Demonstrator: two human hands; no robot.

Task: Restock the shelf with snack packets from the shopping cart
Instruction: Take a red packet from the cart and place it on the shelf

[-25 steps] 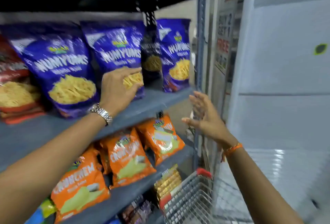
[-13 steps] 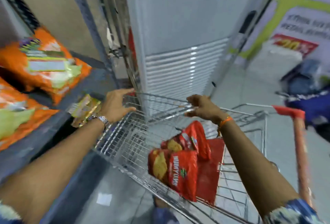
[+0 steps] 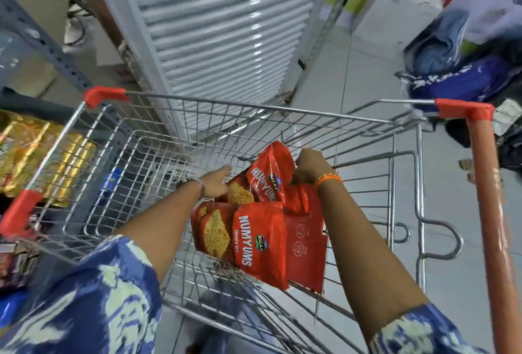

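Several red Numyums snack packets lie in the wire shopping cart below me. My right hand, with an orange wrist thread, is closed on the top edge of the uppermost red packet, which stands tilted. My left hand, with a watch on the wrist, reaches in with fingers extended and touches a half-hidden packet beneath it. A larger red packet stands on its side in front, with a plain-backed one behind it.
Gold packets sit on a low shelf at the left, touching the cart's side. A white louvred unit stands just beyond the cart. The orange cart handle runs down the right. Blue bags lie on the floor far right.
My view swung from the shelf down to the cart. Both hands dropped from the cart's rim into the basket, and my right hand closed on the upper red packet.
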